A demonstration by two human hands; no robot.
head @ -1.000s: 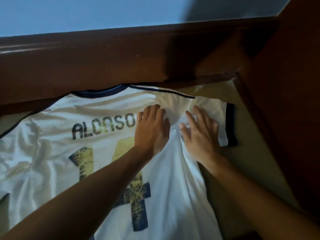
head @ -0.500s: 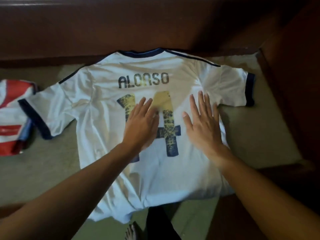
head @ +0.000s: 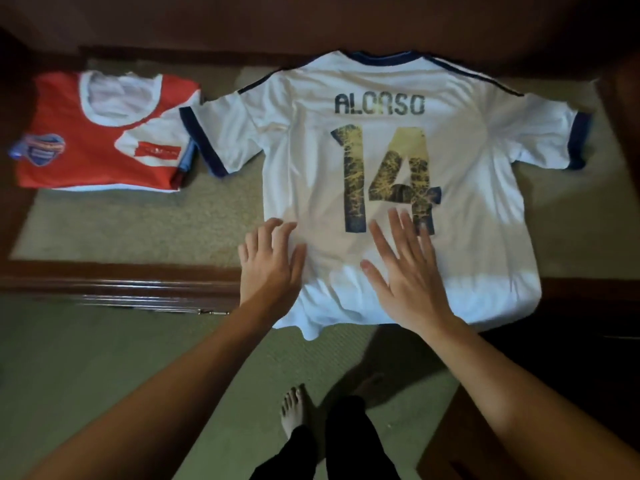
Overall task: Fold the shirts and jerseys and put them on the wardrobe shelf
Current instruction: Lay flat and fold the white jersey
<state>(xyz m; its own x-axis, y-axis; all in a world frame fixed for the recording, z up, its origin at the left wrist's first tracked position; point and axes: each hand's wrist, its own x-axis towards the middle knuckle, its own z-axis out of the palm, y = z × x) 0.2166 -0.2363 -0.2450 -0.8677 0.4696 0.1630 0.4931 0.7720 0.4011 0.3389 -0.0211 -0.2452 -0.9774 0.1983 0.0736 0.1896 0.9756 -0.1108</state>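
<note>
Head view: white ALONSO 14 jersey [head: 398, 188] spread back-up on the shelf [head: 138, 230], right of a folded red jersey [head: 100, 133]. Left hand [head: 270, 265] and right hand [head: 405, 268] flat, fingers straight, gripping nothing. Probably light, limp, slippery; best pinched at shoulder and hem.

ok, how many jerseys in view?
2. A white jersey is spread flat in the middle under both hands; a folded red jersey lies to its left, possibly with more folded beneath.
</note>
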